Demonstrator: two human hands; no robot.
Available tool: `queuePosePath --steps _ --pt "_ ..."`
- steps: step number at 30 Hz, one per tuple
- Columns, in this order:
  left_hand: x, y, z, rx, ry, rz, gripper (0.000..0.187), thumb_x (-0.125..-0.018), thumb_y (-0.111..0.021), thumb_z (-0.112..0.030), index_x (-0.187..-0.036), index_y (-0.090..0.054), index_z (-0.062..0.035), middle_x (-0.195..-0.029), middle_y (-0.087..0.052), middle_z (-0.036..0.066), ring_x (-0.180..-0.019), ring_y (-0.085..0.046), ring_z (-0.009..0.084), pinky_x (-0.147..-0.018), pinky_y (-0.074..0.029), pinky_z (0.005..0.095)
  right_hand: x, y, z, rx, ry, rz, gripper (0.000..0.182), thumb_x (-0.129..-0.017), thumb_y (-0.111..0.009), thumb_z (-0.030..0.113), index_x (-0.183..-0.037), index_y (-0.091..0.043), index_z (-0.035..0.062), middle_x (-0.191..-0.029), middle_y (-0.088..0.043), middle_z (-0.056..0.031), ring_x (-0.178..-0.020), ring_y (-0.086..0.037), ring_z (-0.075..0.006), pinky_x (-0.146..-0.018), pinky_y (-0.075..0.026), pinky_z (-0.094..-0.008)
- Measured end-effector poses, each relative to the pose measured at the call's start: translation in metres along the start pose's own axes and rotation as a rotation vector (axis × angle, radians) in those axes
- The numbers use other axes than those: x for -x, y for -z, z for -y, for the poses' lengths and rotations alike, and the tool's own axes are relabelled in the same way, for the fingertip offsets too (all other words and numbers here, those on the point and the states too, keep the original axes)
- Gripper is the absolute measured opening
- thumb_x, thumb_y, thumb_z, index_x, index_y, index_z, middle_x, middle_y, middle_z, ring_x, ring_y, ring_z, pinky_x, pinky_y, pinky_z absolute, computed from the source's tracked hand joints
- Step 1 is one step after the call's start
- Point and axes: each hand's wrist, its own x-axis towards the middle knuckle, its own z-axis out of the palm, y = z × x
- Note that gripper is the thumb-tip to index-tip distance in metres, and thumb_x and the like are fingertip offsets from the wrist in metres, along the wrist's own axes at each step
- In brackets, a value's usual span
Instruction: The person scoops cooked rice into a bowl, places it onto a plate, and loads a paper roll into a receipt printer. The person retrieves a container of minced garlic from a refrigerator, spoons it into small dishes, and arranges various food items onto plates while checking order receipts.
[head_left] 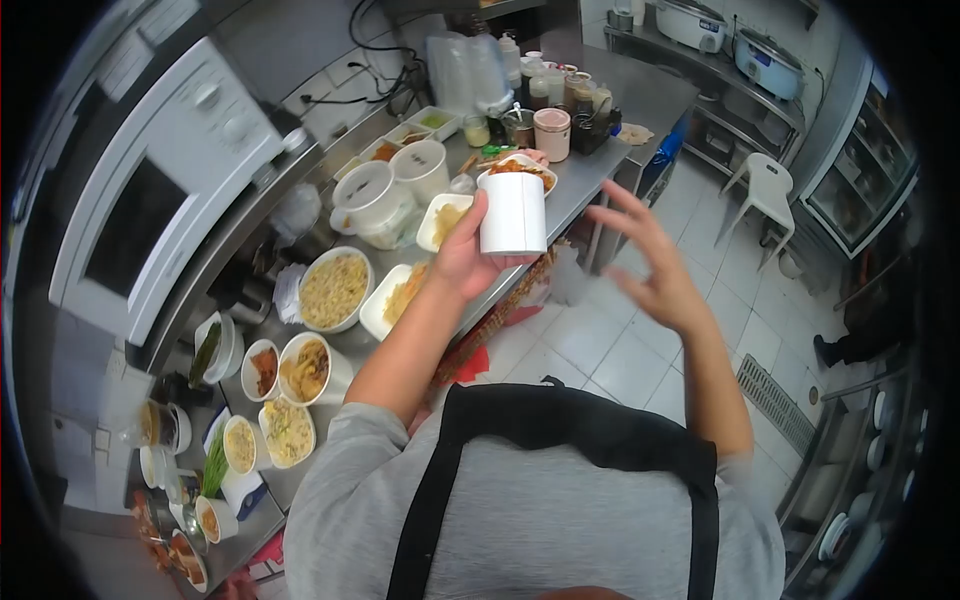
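My left hand (465,254) is closed round a plain white cylindrical container (513,214), held up over the front edge of the steel counter. To its right, my right hand (650,265) is raised with its fingers apart and touches nothing; it is slightly blurred. Just behind the white cylinder, a bowl of reddish food (535,170) is partly hidden. Beside my left wrist are two white trays of pale food, one (440,222) further back and one (378,306) nearer. A large bowl of chopped food (335,289) stands left of them.
Lidded tubs (365,190), bottles and a pink jar (551,135) line the counter (590,165). Several food cups stand at the lower left, near a white microwave (165,190). Behind are a white stool (762,185) and a glass-door fridge (870,150). Another person's dark shoe (826,351) shows at right.
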Motion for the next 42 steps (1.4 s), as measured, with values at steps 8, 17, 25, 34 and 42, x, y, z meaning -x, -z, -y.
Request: queuePosePath --steps 8,17,25,34,42 --pt "-0.090 0.013 -0.007 -0.133 0.110 -0.107 0.055 -0.093 -0.032 -0.050 -0.133 -0.034 -0.0129 -0.117 -0.054 0.006 -0.102 -0.057 0.0213 -0.075 -0.053 0.0390 -0.104 -0.012 -0.098 0.029 0.383 0.146 0.050 -0.052 -0.082 0.015 -0.093 -0.055 0.0074 -0.121 -0.043 -0.0151 -0.112 -0.046 -0.0354 -0.089 -0.043 -0.0411" --pt "-0.220 0.029 -0.091 -0.274 0.191 -0.013 0.043 -0.094 -0.041 -0.037 -0.128 -0.037 -0.0111 -0.115 -0.053 0.006 -0.102 -0.056 0.0148 -0.081 -0.050 0.0312 -0.226 0.040 -0.190 -0.089 0.493 0.147 0.028 -0.068 -0.072 0.013 -0.093 -0.061 0.0089 -0.102 -0.051 -0.0083 -0.091 -0.053 -0.0246 -0.072 -0.048 -0.0325" --pt "-0.302 0.033 -0.140 -0.322 0.007 -0.204 0.043 -0.093 -0.046 -0.033 -0.125 -0.040 -0.0046 -0.117 -0.052 0.009 -0.106 -0.054 0.0181 -0.090 -0.045 0.0332 -0.318 0.065 -0.277 -0.151 0.771 0.086 0.024 -0.067 -0.072 0.011 -0.088 -0.060 0.0103 -0.116 -0.047 -0.0115 -0.108 -0.048 -0.0322 -0.083 -0.046 -0.0379" --pt "-0.460 -0.036 -0.157 -1.489 -0.547 -0.318 0.081 -0.076 -0.067 -0.035 -0.137 -0.023 -0.0065 -0.123 -0.045 0.015 -0.109 -0.050 0.0248 -0.092 -0.040 0.0358 -0.416 0.101 -0.367 -1.109 0.471 -0.035 0.113 -0.052 -0.086 0.037 -0.137 -0.018 0.0106 -0.139 -0.023 -0.0214 -0.122 -0.038 -0.0292 -0.097 -0.037 -0.0402" --pt "-0.585 -0.024 -0.103 -2.375 -0.438 -0.221 0.082 -0.065 -0.074 -0.028 -0.136 -0.034 -0.0165 -0.134 -0.038 0.015 -0.112 -0.046 0.0358 -0.091 -0.041 0.0403 -0.430 0.141 -0.494 -0.945 0.175 0.006 0.066 -0.063 -0.080 0.013 -0.116 -0.042 0.0069 -0.111 -0.050 -0.0088 -0.102 -0.050 -0.0174 -0.087 -0.041 -0.0315"
